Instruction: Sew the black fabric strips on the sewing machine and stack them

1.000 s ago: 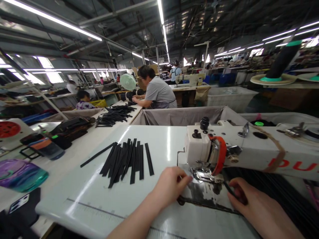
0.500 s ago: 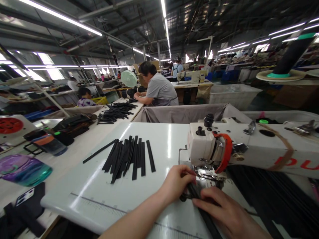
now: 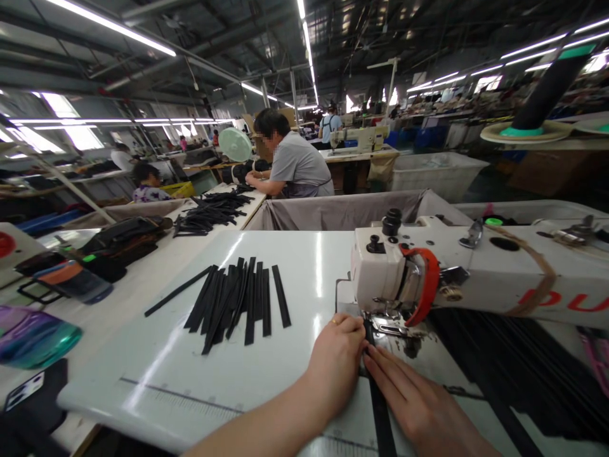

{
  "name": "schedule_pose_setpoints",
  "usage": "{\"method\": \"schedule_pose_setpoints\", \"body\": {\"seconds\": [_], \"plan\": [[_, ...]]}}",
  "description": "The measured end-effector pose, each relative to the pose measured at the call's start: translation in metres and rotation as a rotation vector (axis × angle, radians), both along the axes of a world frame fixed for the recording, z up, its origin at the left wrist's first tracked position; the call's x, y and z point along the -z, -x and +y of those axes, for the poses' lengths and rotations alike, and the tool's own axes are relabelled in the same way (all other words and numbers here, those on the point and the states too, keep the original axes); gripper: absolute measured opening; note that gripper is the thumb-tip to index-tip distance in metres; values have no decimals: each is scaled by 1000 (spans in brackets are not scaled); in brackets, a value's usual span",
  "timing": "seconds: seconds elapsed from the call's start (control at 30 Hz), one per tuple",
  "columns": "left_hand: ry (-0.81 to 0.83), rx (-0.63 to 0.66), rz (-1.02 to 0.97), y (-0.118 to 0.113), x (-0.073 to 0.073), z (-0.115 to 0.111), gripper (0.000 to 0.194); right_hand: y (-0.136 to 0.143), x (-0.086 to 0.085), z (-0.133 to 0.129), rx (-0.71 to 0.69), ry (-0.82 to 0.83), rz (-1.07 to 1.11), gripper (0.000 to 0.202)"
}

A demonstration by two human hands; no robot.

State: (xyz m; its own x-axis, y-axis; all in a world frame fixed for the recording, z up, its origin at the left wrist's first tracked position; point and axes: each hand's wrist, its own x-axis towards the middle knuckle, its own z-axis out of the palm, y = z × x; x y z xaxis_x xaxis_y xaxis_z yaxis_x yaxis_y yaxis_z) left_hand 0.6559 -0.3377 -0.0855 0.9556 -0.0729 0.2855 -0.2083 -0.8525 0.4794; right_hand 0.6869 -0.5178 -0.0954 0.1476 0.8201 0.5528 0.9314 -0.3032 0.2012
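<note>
Strip [image 3: 381,416] lies lengthwise from the machine [image 3: 480,273] toward you, between your left hand [image 3: 335,358] and right hand [image 3: 413,397], both touching it, neither nearer; your fingers are pressed together, whether pinching I cannot tell; past the table [image 3: 297,266], a grey bin [image 3: 323,214] and white bin [image 3: 435,183] stand, contents unclear

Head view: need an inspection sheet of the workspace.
Surface: pale glossy table, ruler marks along the near side.
Job's things: black strip at the sewing machine; pile of strips to the left, more strips at right.
Clutter: bottle, mug, phone at far left.
Hands: left hand and right hand close together, fingers at the black strip.
Cables: nothing seen around the hands.
Surroundings: co-worker in grey beyond the table.
</note>
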Motion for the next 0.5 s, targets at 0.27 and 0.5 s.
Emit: {"method": "schedule_pose_setpoints", "body": {"seconds": [0.27, 0.5], "plan": [[-45, 19, 20, 0, 7, -3, 24, -2, 6, -1, -3, 27, 18, 59], [-72, 5, 34, -2, 14, -5, 24, -3, 7, -2, -10, 23, 40, 56]]}}
